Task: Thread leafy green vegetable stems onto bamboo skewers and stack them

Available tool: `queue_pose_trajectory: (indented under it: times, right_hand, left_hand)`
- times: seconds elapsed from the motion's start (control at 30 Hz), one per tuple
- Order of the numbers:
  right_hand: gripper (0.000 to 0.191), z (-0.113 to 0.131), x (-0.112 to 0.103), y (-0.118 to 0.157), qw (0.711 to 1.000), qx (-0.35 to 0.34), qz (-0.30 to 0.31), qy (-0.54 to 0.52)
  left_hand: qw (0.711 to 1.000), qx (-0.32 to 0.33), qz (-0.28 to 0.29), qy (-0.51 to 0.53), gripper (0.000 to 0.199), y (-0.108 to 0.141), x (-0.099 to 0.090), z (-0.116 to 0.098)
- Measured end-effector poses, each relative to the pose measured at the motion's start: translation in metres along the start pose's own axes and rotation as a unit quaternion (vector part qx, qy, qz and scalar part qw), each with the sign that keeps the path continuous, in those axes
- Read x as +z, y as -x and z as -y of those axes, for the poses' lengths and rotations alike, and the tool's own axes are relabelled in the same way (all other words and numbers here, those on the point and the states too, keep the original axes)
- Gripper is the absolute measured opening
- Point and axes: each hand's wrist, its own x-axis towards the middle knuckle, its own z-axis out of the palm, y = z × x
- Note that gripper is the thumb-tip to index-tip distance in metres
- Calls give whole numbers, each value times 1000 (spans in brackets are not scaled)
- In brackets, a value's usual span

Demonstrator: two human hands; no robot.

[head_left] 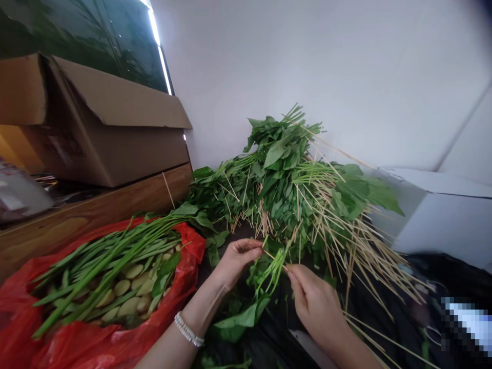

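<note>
My left hand (240, 261), with a beaded bracelet (187, 329) at the wrist, pinches the end of a thin wooden stick near the centre. Several green stems (274, 266) are threaded on that stick between my hands, their leaves (244, 320) hanging below. The fingers of my right hand (313, 297) are closed on the other end of the stick. Behind them rises a large heap of leafy greens on sticks (277, 179), with many bare stick ends (357, 241) pointing out to the right.
A red plastic bag (194, 248) at the left holds long green stems and pale sliced pieces. An open cardboard box (130, 154) stands on a wooden surface (149, 195) behind it. At the right are a white box (442, 220) and black plastic (457, 277).
</note>
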Motion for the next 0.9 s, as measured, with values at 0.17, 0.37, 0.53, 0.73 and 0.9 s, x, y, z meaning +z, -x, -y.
queue_pose_trajectory:
  times: [0.17,0.37,0.53,0.73,0.9]
  right_hand:
    - [25,-2,0,0,1000,1,4,19]
    - [25,-1,0,0,999,10,17,34]
    - [25,0,-1,0,998,20,32,44]
    - [26,-1,0,1,999,24,34,33]
    - [27,-3,3,2,999,15,25,37]
  left_hand:
    - [1000,8,9,1,28,0,-1,0]
    - [999,16,-6,-39,29,-1,-1,2]
    - [999,22,1,-38,25,-2,-1,2]
    - [999,24,1,-48,25,0,1,-1]
    - [997,29,-11,-72,28,1,3,-1]
